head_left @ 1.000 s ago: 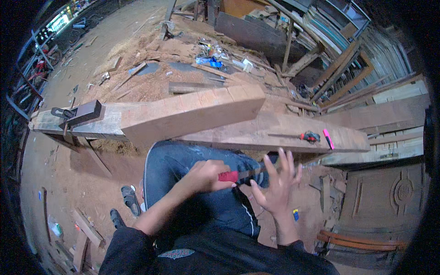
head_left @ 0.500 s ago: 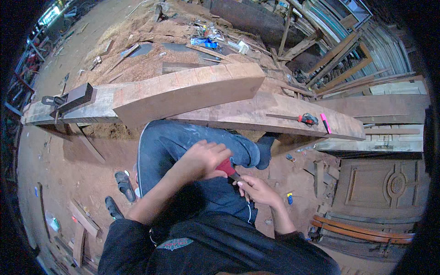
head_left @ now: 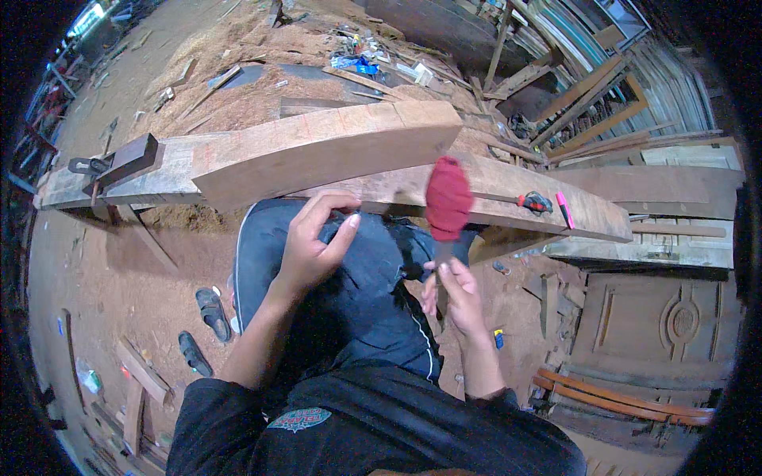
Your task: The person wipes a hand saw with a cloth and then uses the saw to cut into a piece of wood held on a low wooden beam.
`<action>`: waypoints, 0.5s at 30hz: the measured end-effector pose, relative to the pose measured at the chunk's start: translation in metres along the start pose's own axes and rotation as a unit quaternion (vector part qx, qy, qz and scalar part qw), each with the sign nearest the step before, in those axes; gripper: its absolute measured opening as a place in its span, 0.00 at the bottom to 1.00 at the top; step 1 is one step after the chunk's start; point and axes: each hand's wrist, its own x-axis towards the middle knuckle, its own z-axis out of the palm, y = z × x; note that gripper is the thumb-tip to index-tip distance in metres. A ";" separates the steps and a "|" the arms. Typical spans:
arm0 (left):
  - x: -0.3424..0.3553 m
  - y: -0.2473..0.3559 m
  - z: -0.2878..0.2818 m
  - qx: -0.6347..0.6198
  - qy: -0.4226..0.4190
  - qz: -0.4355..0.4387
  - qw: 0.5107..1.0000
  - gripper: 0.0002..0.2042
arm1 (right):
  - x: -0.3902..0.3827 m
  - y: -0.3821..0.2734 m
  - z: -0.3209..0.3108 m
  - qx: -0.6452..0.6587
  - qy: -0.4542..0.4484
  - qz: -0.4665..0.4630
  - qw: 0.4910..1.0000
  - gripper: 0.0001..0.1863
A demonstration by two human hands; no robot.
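Note:
My right hand (head_left: 456,298) grips a tool by its dark metal shaft. The tool's bulky red handle (head_left: 449,198), apparently wrapped in cloth, points upward in front of the bench beam; its lower end cannot be made out. My left hand (head_left: 316,246) is empty above my knee, thumb and fingers apart. Beyond it, a thick curved wood block (head_left: 333,151) with red marks rests on the long wooden beam (head_left: 397,190). On the beam's right end lie a thin tool with a red and black handle (head_left: 534,203) and a pink marker (head_left: 564,209).
A hand plane (head_left: 127,164) sits on the beam's left end. Sandals (head_left: 213,314) and wood offcuts (head_left: 144,370) lie on the floor to the left. A carved door panel (head_left: 659,317) is at the right. Wood shavings (head_left: 262,103) cover the ground beyond the beam.
My left hand has let go of the red handle and moved left and up. My right hand has raised the tool, so its handle now points upward.

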 end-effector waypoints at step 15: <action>-0.003 -0.005 0.008 0.024 -0.111 -0.074 0.991 0.07 | 0.008 0.005 0.021 0.016 -0.017 0.064 0.998 0.21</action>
